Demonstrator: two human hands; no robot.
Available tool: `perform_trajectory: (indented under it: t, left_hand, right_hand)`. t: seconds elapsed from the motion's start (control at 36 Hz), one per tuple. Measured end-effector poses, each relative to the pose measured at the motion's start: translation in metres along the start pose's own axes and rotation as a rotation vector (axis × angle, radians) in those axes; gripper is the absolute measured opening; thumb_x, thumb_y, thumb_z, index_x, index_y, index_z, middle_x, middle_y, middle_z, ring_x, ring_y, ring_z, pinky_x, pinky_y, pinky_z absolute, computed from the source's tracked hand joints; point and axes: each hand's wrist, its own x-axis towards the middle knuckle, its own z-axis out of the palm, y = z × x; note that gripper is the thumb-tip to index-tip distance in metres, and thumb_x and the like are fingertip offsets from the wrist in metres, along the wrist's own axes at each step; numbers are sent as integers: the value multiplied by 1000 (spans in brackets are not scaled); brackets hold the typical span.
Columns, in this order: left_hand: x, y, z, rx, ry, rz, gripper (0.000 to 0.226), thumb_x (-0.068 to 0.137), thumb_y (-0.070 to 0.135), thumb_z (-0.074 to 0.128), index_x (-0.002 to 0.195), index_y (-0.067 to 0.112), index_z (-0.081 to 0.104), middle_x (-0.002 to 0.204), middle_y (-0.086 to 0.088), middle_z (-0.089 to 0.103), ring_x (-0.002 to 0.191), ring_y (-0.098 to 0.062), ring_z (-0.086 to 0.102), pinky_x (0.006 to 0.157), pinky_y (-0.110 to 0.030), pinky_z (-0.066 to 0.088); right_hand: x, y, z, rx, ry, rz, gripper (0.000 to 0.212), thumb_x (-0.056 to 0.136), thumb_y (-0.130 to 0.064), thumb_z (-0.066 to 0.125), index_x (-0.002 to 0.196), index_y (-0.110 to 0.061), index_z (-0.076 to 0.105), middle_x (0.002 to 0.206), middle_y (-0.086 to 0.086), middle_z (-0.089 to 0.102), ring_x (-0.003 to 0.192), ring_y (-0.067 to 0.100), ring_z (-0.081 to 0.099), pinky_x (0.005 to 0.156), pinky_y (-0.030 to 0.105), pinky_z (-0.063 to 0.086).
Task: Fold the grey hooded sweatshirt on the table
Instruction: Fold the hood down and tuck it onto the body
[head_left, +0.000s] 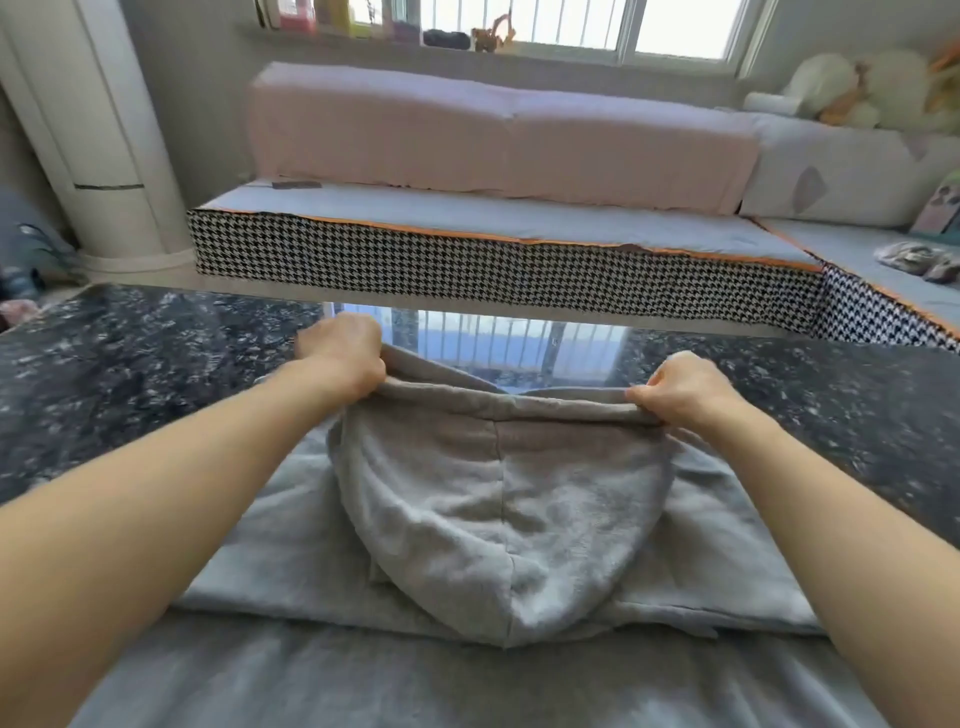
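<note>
Two hands, left hand (340, 353) and right hand (685, 387), are clamped on the hood (498, 499) base, which is laid back over the grey hooded sweatshirt (260, 561) on the table (130, 353). Hood fold is judged in hand; flattening over the sweatshirt is needed next.

**Hood Gripped at Both Ends, Sweatshirt on Table**

The grey hooded sweatshirt (483, 670) lies flat across the lower frame on the dark speckled table (130, 353). The hood (498, 499) is turned toward the lower frame over the body, its tip pointing at the bottom edge. The left hand (343, 358) grips the hood's rolled opening edge at center left. The right hand (685, 387) pinches the same edge at center right. A houndstooth-edged sofa (493, 265) spans the upper frame.
</note>
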Motion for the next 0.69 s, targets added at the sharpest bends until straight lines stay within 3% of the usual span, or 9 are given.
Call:
perform_trajectory:
  t: [0.08, 0.17, 0.25, 0.31, 0.36, 0.44, 0.56, 0.61, 0.69]
  left_hand:
    - [2, 8, 3, 160, 76, 23, 34, 96, 23, 38, 118, 6, 57, 122, -12, 54, 111, -34, 55, 84, -40, 44]
    - [4, 0, 1, 193, 17, 67, 41, 99, 29, 28, 120, 9, 57, 128, -12, 55, 115, -31, 54, 89, -37, 41]
    - [6, -14, -1, 119, -130, 142, 34, 93, 23, 31, 106, 12, 60, 123, -11, 57, 106, -27, 55, 85, -34, 40]
    - [9, -23, 1, -27, -230, 202, 21, 86, 7, 37, 80, 13, 56, 109, -15, 61, 91, -27, 52, 74, -30, 40]
    - [10, -32, 2, -240, -277, 214, 30, 79, -8, 37, 66, 17, 49, 92, -14, 58, 84, -26, 49, 66, -29, 37]
    - [9, -38, 4, -600, -292, 172, 40, 80, -15, 35, 80, 19, 57, 93, -15, 55, 84, -24, 52, 67, -34, 49]
    - [1, -33, 8, -902, -345, 75, 44, 89, -7, 47, 127, 13, 43, 88, -13, 50, 83, -24, 54, 72, -36, 54]
    - [1, -31, 15, -861, -372, 13, 37, 89, 2, 56, 124, 2, 47, 97, -15, 59, 86, -25, 58, 72, -35, 54]
    - [-4, -31, 22, -806, -460, -10, 22, 88, 18, 62, 104, 2, 63, 101, -15, 66, 86, -22, 62, 82, -35, 54]
  right_hand:
    - [-1, -7, -3, -15, 132, 27, 40, 90, -39, 55, 97, 0, 64, 107, 21, 63, 101, 36, 59, 77, 34, 42]
    - [-2, -4, -3, -16, 119, 41, 37, 95, -28, 44, 104, 4, 61, 116, 25, 59, 107, 39, 55, 87, 37, 43]
    - [1, 5, 6, 74, -4, 4, 23, 84, -4, 43, 84, 8, 63, 92, 27, 61, 84, 33, 57, 73, 35, 44]
    - [2, 11, 13, 144, -84, -1, 24, 78, 3, 39, 75, 7, 63, 77, 22, 59, 74, 27, 53, 64, 32, 43]
    - [1, 14, 19, 207, -101, -16, 28, 74, 7, 36, 71, 0, 64, 66, 14, 54, 71, 25, 49, 60, 27, 37]
    - [3, 17, 26, 386, -49, 2, 26, 78, 7, 41, 72, -10, 60, 69, 6, 53, 74, 22, 49, 63, 29, 40]
    - [-3, 16, 33, 621, 60, 43, 28, 85, -5, 58, 112, -10, 54, 101, 10, 55, 98, 24, 52, 88, 37, 45]
    - [-8, 17, 35, 670, 80, 52, 32, 86, -9, 61, 117, -4, 52, 102, 9, 56, 100, 24, 53, 91, 36, 44]
    - [-15, 19, 39, 754, -24, 57, 11, 91, -17, 57, 86, -8, 61, 80, 3, 58, 86, 21, 53, 72, 31, 43]
